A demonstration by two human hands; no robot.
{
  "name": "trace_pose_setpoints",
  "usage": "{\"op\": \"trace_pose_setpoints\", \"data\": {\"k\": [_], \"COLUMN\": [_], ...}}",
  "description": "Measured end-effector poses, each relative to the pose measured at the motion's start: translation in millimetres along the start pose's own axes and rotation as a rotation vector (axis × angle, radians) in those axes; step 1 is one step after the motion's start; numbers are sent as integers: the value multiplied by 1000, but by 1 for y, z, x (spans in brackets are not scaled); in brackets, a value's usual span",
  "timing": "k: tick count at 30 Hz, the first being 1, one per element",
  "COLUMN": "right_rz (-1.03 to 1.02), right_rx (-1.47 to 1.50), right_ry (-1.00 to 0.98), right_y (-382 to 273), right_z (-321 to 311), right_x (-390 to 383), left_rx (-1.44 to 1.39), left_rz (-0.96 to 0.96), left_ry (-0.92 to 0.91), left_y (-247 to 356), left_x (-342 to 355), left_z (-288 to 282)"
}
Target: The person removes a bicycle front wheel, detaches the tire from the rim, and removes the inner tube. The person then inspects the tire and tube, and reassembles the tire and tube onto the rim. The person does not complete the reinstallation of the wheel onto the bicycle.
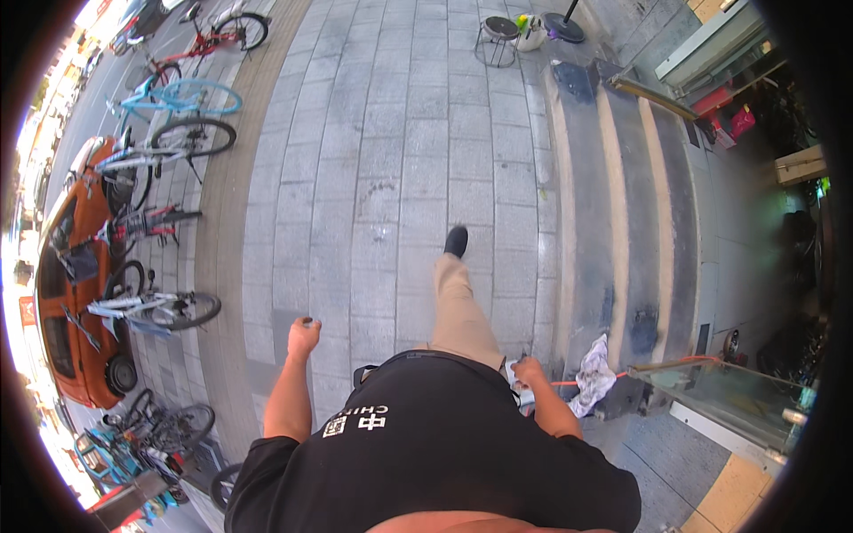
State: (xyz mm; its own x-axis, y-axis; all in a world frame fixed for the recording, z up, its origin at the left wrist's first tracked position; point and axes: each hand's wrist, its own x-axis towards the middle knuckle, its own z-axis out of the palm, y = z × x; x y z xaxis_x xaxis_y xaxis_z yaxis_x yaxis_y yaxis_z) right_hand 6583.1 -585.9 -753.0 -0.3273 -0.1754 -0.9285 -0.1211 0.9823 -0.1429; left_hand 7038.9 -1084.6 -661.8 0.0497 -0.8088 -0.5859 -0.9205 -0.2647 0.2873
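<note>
My left hand [304, 336] hangs out to the left over the paving, its fingers curled. A small dark thing shows at its fingertips, too small to name. My right hand [530, 371] is low beside my right hip, fingers bent. Next to it is a white and bluish thing [513, 377], partly hidden by my body; whether my fingers grip it is unclear. One leg in tan trousers [464, 311] is stretched forward, with a dark shoe [457, 241] on the grey paving [373, 204].
Stone steps [635, 222] rise along the right to an open doorway with a glass door [729, 400]. A stained white cloth [593, 377] hangs over an orange line near the lowest step. A round stool [501, 28] stands ahead. Parked bicycles [182, 310] and an orange car [84, 302] line the left.
</note>
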Motion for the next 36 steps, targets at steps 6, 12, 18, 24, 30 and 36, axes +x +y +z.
{"op": "trace_pose_setpoints", "data": {"k": [6,12,18,24,30,36], "right_rz": [-93,-229,-177,39,38,-155], "right_rx": [96,413,209,-171,35,-278], "right_ry": [220,368,359,581,503,414], "right_y": [-239,-419,-565,-591,-652,-825], "right_z": [-242,-436,-587,-703,-872,-1080], "right_x": [98,142,203,259,332,428], "left_rx": [108,299,93,242,-95,-277], "left_rz": [-178,202,23,-48,223,134], "left_ry": [-358,-500,-368,-438,54,229], "left_y": [121,155,302,594,885,1025], "left_x": [4,112,226,426,578,540], "left_z": [28,76,121,41,-82,-110]}}
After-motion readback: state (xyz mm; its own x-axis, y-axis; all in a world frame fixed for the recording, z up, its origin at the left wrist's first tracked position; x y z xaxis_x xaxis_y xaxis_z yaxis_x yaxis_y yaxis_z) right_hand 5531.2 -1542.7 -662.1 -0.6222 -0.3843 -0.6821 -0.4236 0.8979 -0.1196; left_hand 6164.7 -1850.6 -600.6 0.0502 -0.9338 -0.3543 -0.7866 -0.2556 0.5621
